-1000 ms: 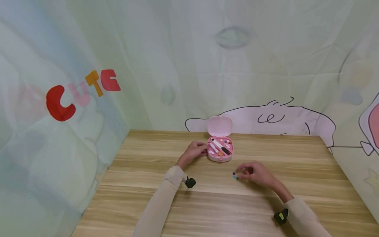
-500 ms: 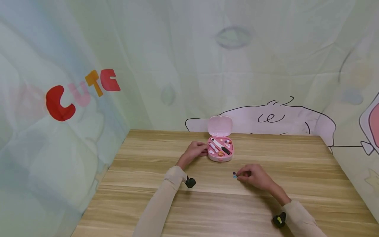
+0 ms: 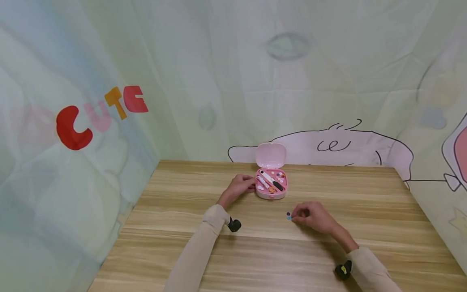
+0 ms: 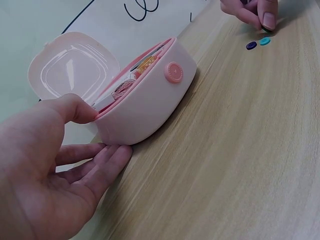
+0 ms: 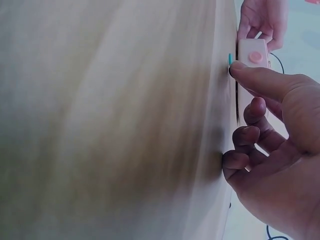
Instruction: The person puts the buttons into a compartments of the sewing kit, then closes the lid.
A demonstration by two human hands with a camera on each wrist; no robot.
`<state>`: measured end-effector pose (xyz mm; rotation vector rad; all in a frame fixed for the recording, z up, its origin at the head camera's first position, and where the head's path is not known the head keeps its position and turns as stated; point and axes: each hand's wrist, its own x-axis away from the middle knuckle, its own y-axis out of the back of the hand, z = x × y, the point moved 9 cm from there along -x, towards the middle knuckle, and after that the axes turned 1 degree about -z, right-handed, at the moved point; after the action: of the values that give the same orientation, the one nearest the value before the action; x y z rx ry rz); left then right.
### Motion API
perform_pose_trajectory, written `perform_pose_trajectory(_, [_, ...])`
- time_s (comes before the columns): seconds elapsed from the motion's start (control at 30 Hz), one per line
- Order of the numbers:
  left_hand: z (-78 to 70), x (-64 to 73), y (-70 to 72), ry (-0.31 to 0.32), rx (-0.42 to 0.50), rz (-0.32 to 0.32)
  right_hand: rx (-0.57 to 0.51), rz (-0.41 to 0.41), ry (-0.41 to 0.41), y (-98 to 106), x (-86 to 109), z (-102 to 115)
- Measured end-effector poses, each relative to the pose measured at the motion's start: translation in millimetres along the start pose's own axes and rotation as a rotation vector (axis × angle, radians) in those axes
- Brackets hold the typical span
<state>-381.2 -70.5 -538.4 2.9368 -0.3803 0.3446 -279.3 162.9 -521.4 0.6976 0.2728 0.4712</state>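
Observation:
A pink sewing kit box (image 3: 271, 196) stands with its lid (image 3: 271, 155) raised near the table's back edge. My left hand (image 3: 238, 186) holds the box's left side, thumb on the rim and fingers against the lower wall. Nearer me on the right, my right hand (image 3: 314, 217) pinches a small dark green button (image 4: 266, 29) at the tabletop, mostly covered by the fingertips. Just beside those fingertips lie a turquoise button (image 4: 265, 41) and a dark purple button (image 4: 251, 45). The other right fingers curl loosely in the right wrist view.
Inside the box are a white tool with a black handle (image 3: 278, 185), a white stick-like item (image 3: 262, 182), an orange round piece (image 3: 272, 189) and several small coloured buttons (image 3: 279, 174). A wood-grain table (image 3: 255, 259) lies beneath, with printed curtains (image 3: 219, 81) behind and at the sides.
My right hand has moved slightly left and its thumb and finger have come together on the dark green button. The left hand and the box have stayed put.

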Motion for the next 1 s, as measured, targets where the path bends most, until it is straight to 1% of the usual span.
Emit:
perform_pose_trajectory(0.17, [0.2, 0.0, -0.3, 0.001, 0.005, 0.003, 0.011, -0.008, -0.036, 6, -1.2, -2])
perform_pose_trajectory(0.27, [0.5, -0.3, -0.4, 0.001, 0.005, 0.004, -0.005, -0.017, -0.066, 9, -3.2, -5])
perform_pose_trajectory(0.5, [0.4, -0.6, -0.4, 0.002, -0.005, 0.0, -0.032, -0.031, -0.088, 18, -12.2, -8])
perform_pose_trajectory(0.7, [2.0, -1.5, -0.4, 0.0, -0.004, 0.004, -0.081, -0.037, -0.135, 27, -20.4, -13])
perform_pose_trajectory(0.87, [1.4, -1.1, -1.0, -0.005, 0.003, 0.007, -0.088, -0.08, -0.161, 35, -28.4, -14])
perform_pose_trajectory(1.0, [1.0, -1.3, -0.7, -0.006, 0.005, 0.004, -0.122, -0.106, -0.201, 40, -34.9, -15])
